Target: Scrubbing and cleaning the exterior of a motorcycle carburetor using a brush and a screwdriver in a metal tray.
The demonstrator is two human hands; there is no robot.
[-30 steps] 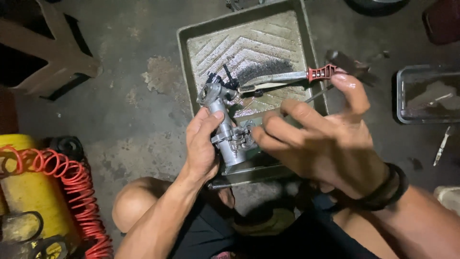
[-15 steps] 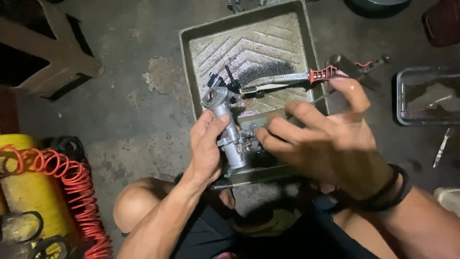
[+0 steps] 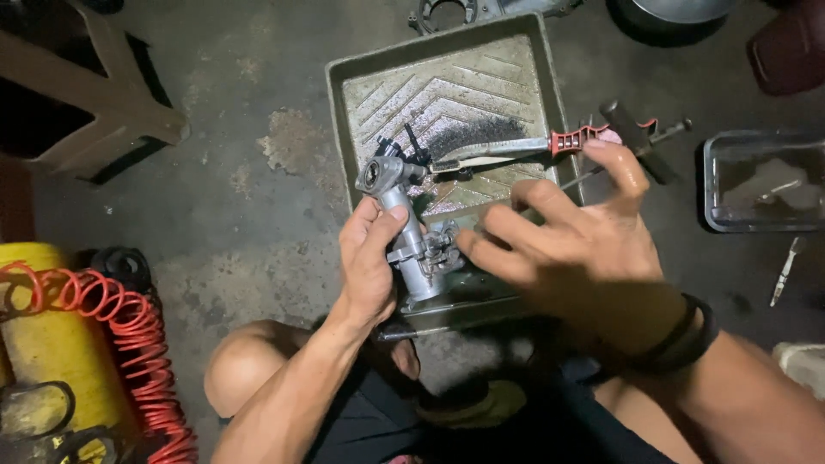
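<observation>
The left hand [image 3: 369,262] grips a grey metal carburetor [image 3: 411,241] above a ribbed rectangular metal tray [image 3: 447,94]; the right hand [image 3: 584,249], fingers spread, touches its side and holds nothing.

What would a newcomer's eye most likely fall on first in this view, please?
Probably the grey metal engine part at the centre, gripped by the left hand while the right hand fingers its fittings. Behind it lies a ribbed metal tray with a red-handled tool across it. At lower left, a red coiled hose lies over a yellow tank.
</observation>
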